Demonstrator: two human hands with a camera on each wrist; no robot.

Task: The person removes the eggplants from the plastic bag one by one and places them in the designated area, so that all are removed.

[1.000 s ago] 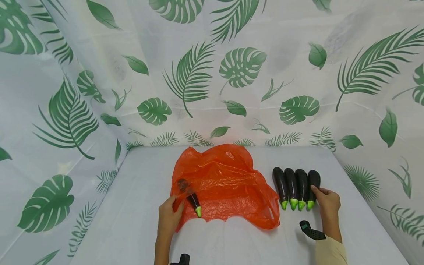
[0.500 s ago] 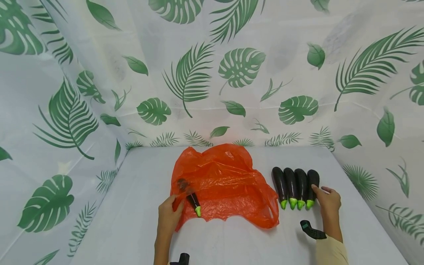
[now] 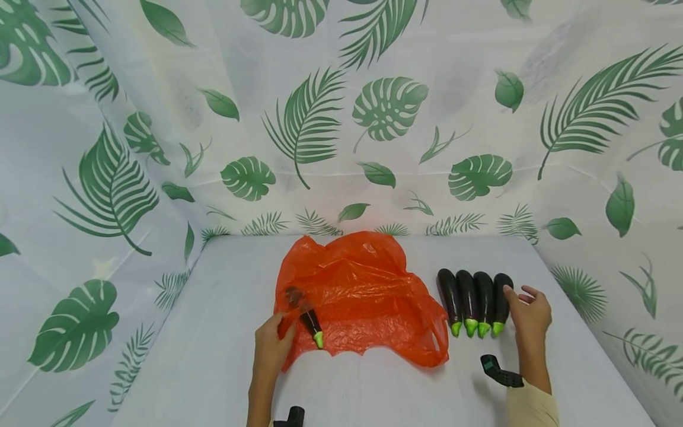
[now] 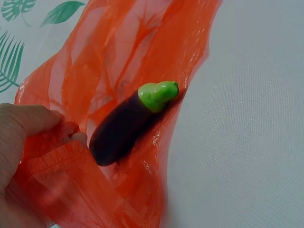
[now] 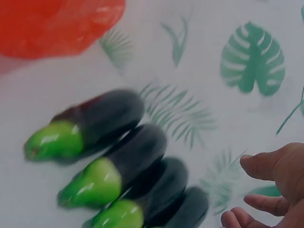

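My left hand [image 3: 272,344] pinches the edge of a thin red plastic bag [image 3: 368,284] lying spread on the table. One eggplant [image 4: 124,126] lies at the bag's mouth; in the head view its rounded end shows dimly through the film and its green stem end is uncovered. My right hand [image 3: 530,313] hovers at the right of a row of several dark eggplants with green stem ends. Its thumb overlaps the edge of the rightmost eggplant [image 3: 500,302] in the head view. In the right wrist view the thumb and fingers [image 5: 261,166] are spread apart, holding nothing.
White cloth covers the table [image 3: 395,391]. A leaf-printed sheet [image 3: 341,118] rises behind and along both sides. The row of eggplants lies just right of the bag. Each wrist wears a black device [image 3: 501,372].
My right hand has shifted slightly away from the person, its fingers lifting and spreading at the rightmost eggplant. The left hand, bag and eggplants stay nearly as they were.
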